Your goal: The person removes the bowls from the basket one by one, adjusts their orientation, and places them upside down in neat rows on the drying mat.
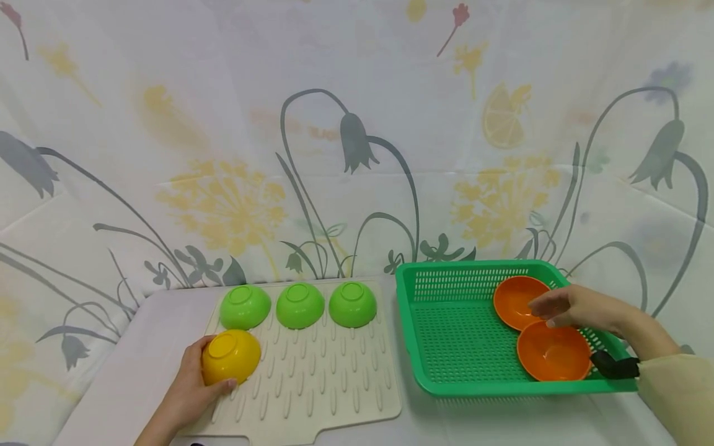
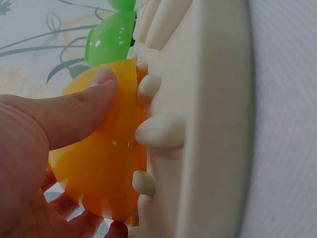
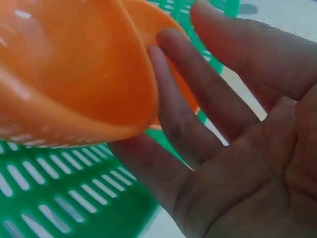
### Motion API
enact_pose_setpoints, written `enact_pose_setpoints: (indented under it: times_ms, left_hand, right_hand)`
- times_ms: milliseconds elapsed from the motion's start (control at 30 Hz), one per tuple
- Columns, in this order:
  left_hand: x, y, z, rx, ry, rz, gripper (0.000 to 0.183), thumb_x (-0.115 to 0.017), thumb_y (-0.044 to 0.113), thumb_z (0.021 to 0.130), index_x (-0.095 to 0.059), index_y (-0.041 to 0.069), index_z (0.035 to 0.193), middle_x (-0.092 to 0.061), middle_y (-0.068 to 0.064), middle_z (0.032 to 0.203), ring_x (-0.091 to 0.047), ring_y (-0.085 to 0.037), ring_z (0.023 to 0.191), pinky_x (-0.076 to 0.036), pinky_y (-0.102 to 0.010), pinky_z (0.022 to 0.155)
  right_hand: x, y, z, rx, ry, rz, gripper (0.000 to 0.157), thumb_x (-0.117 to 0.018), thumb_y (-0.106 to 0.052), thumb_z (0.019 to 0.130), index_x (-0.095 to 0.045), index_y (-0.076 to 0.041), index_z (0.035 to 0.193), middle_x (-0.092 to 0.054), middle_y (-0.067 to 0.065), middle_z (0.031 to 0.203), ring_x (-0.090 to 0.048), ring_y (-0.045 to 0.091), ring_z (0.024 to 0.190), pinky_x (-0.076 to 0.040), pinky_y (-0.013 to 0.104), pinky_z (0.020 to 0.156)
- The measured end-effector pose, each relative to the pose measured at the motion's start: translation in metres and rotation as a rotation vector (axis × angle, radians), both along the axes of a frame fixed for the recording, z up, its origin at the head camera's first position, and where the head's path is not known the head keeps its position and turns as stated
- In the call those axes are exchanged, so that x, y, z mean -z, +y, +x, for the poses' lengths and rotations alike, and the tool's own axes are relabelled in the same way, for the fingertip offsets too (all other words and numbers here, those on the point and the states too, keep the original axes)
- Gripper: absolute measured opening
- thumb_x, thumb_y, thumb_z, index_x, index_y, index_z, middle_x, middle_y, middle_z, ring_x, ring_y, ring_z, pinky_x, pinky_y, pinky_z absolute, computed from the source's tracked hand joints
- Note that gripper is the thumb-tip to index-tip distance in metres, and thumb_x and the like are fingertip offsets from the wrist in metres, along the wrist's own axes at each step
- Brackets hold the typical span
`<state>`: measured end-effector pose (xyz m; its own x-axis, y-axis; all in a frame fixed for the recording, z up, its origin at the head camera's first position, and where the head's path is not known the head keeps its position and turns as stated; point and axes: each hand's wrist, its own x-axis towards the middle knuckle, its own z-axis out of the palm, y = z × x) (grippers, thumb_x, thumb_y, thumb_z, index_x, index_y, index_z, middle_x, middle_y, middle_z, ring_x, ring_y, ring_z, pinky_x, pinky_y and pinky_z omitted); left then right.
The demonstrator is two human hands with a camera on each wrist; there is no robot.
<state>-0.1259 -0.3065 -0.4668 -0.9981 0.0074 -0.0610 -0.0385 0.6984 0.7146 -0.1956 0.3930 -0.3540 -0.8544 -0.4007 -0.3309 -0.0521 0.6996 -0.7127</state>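
In the head view, my left hand grips an upside-down yellow bowl at the left side of a cream ribbed drying mat. Its thumb lies along the near side of the bowl, whose rim faces the mat's ridges. My right hand is over the right part of a green basket, with its fingers extended. Two orange bowls, one farther back and one nearer, sit hollow side up there. The right fingers are close against an orange bowl's rim; whether they press it I cannot tell.
Three upside-down green bowls stand in a row along the mat's back edge. Behind everything hangs a flower-printed white cloth. The basket's raised rim stands between the mat and the orange bowls. A black strap is at the right wrist.
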Motion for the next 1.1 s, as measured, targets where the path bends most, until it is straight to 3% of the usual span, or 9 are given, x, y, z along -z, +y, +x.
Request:
enact_pose_setpoints:
  times_ms: [200,567,867,1100]
  left_hand:
    - [-0.0021,0.0001,-0.0008,0.006,0.008,-0.004,0.105,-0.084,0.023,0.080,-0.011,-0.004,0.150,-0.019,-0.032,0.147,-0.029,-0.050,0.132,-0.018,-0.070,0.110]
    - [-0.0053,-0.0001,0.0011,-0.010,0.016,-0.018,0.104,-0.084,0.021,0.079,-0.014,-0.005,0.150,-0.021,-0.034,0.147,-0.028,-0.052,0.133,-0.018,-0.070,0.110]
    - [-0.0042,-0.0006,-0.0003,0.002,0.032,-0.030,0.104,-0.086,0.024,0.077,-0.017,-0.006,0.149,-0.025,-0.034,0.147,-0.030,-0.052,0.132,-0.020,-0.071,0.109]
    - [-0.0062,-0.0006,0.0003,-0.006,0.022,-0.086,0.104,-0.087,0.031,0.076,-0.021,-0.005,0.148,-0.028,-0.035,0.145,-0.033,-0.054,0.131,-0.022,-0.072,0.107]
  right_hand:
    - [0.0034,0.0048,0.0011,0.002,-0.049,0.012,0.047,-0.064,0.011,0.084,-0.055,0.014,0.130,-0.055,0.032,0.131,-0.051,0.054,0.119,-0.057,0.042,0.087]
    - [0.0052,0.0033,0.0009,0.057,-0.018,0.082,0.050,-0.060,0.015,0.075,-0.063,0.009,0.124,-0.066,0.018,0.118,-0.060,0.034,0.105,-0.057,0.043,0.084]
    - [0.0027,0.0058,0.0030,0.121,-0.109,-0.021,0.045,-0.056,0.013,0.081,-0.059,0.014,0.126,-0.063,0.028,0.121,-0.065,0.032,0.094,-0.059,0.043,0.072]
    - [0.0013,0.0052,0.0047,0.118,-0.070,-0.040,0.043,-0.056,0.005,0.090,-0.053,0.014,0.132,-0.054,0.034,0.131,-0.066,0.032,0.098,-0.060,0.043,0.076]
